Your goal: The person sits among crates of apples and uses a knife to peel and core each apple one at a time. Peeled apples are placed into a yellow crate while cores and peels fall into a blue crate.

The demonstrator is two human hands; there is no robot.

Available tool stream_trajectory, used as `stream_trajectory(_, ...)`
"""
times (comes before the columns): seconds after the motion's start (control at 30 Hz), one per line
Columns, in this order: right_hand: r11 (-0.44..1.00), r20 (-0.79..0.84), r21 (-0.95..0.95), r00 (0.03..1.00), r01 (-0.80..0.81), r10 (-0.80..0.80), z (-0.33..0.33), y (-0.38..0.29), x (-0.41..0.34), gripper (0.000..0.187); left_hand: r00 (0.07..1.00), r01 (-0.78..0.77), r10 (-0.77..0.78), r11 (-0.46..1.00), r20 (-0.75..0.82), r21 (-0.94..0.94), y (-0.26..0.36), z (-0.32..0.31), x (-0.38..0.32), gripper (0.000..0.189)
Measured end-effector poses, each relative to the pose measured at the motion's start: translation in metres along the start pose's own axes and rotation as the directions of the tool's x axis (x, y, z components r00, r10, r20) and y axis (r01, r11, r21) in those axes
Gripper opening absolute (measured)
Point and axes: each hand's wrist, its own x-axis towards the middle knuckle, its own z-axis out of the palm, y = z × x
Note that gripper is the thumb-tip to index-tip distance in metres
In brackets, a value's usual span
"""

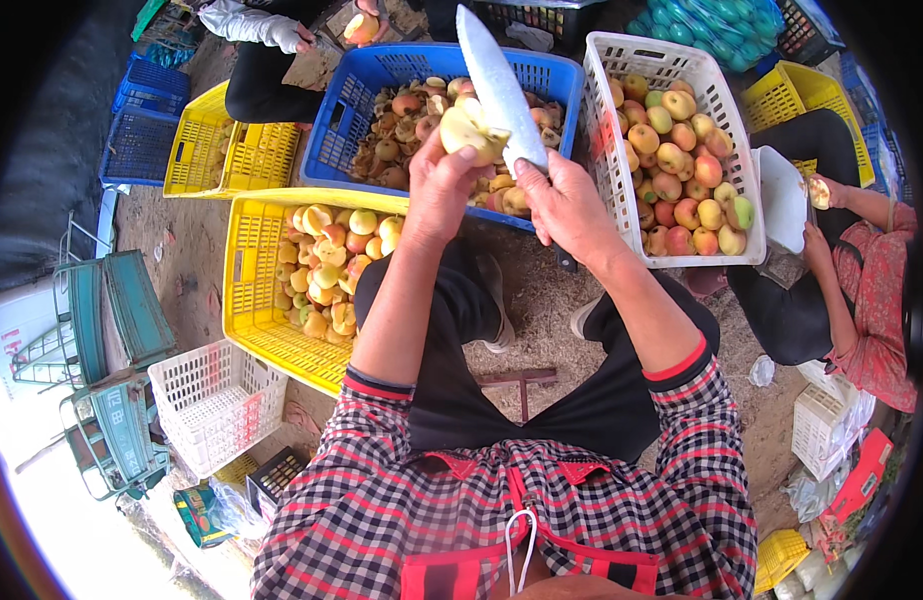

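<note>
My left hand (448,180) holds a partly cut apple (473,135) with pale flesh showing. In my right hand (565,201) is a large knife (499,86), its broad blade pointing up and away from me and its lower part beside the apple. Both hands are over the near edge of a blue plastic crate (446,56) that contains apple scraps and discarded apples (390,150). To the left, a yellow crate (240,300) contains trimmed apples (328,274). Whole apples (671,157) lie in a white crate (754,225) on the right.
A person in a red patterned top (874,300) sits at the right with a piece of fruit and a white container (780,199). Another person's gloved arm (251,26) is at the upper left. A white crate (218,405) stands beside the yellow one.
</note>
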Motion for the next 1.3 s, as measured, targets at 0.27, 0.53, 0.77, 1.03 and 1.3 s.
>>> stream_trajectory(0.27,1.000,0.000,0.005,1.000,-0.015,0.015,-0.003,0.004,0.005,0.045,1.000,-0.004,0.004,1.000,0.028,-0.021,-0.001,0.004,-0.003,0.056)
stream_trajectory(0.53,0.996,-0.061,-0.086,0.998,0.021,-0.026,-0.006,0.009,0.010,0.062,0.993,-0.091,0.076,0.980,0.090,0.174,-0.005,0.014,-0.007,0.060)
stream_trajectory(0.77,0.996,-0.017,0.008,0.995,-0.094,0.094,-0.009,0.004,0.014,0.064,0.996,-0.057,0.042,0.974,0.076,0.221,0.001,0.011,-0.005,0.068)
stream_trajectory(1.03,0.883,0.085,0.374,0.959,-0.283,0.271,-0.026,-0.014,0.004,0.054,0.986,-0.156,0.140,0.961,0.087,0.227,0.011,-0.005,0.000,0.064)
stream_trajectory(1.3,0.992,-0.222,-0.127,0.975,-0.004,-0.025,-0.022,0.001,0.035,0.055,0.966,0.141,0.012,0.810,0.257,-0.570,0.027,-0.011,-0.008,0.072)
